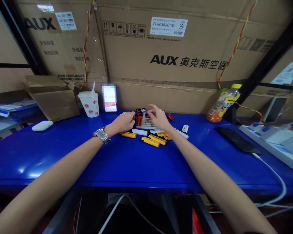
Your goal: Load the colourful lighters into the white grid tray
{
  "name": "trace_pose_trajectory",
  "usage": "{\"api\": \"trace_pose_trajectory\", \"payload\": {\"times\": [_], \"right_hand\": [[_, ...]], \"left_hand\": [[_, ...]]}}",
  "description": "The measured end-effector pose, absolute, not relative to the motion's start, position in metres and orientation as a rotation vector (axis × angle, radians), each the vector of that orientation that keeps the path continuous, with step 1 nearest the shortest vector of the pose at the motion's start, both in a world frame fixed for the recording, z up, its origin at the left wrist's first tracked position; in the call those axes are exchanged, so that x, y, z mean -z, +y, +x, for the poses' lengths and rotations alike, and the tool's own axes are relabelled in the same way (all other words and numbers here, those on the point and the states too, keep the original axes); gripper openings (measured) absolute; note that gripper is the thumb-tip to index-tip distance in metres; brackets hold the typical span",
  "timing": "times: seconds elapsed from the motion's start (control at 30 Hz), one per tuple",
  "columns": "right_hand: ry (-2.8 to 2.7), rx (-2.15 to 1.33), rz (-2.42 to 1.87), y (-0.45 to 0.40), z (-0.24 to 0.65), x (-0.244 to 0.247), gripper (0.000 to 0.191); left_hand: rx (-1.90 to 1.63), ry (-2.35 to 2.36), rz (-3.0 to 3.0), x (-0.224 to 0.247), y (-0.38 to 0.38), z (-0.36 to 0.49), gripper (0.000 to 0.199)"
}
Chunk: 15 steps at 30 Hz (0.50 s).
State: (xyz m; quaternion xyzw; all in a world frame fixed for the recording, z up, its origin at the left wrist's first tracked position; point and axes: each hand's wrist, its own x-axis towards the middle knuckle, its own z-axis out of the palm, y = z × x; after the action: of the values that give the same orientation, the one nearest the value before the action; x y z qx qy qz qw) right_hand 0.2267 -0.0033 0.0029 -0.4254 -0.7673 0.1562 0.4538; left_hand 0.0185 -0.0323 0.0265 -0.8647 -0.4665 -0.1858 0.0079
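Nearest: bare forearms [70, 162] over a blue counter [127, 165]. Next, yellow lighters [150, 142] lie flat, long axes mostly L-R; the nearest slants, R end closer to viewer, dark end pointing L. Just behind, a white lighter [140, 132], also lying approx L-R. Beyond, btwn the hands, a compartmented tray [146, 123] w/ red-and-black lighters [139, 120] upright at its L end, black tops up. L hand [124, 122], fingers bent, is at tray's L; R hand [158, 118], fingers loosely curved, at its R. Can't tell if either grip holds anything. Farther: red lighter [170, 117], lying diagonally; AUX carton [185, 74] behind.
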Motion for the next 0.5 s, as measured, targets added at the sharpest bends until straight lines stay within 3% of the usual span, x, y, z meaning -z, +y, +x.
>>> {"api": "trace_pose_trajectory", "payload": {"times": [0.13,0.37,0.5], "right_hand": [[-1.881,-0.346,-1.061,-0.01,0.227,-0.008,0.039],[-2.354,-0.249,-1.15,-0.031,0.253,-0.031,0.017],[-2.397,-0.055,-1.163,-0.032,0.261,-0.027,0.034]], "left_hand": [[0.517,-1.445,-2.751,-0.033,-0.035,0.015,0.019],[0.364,-1.133,-3.056,-0.037,-0.042,0.018,0.025],[0.213,-1.151,-3.098,-0.039,-0.046,0.022,0.032]]}}
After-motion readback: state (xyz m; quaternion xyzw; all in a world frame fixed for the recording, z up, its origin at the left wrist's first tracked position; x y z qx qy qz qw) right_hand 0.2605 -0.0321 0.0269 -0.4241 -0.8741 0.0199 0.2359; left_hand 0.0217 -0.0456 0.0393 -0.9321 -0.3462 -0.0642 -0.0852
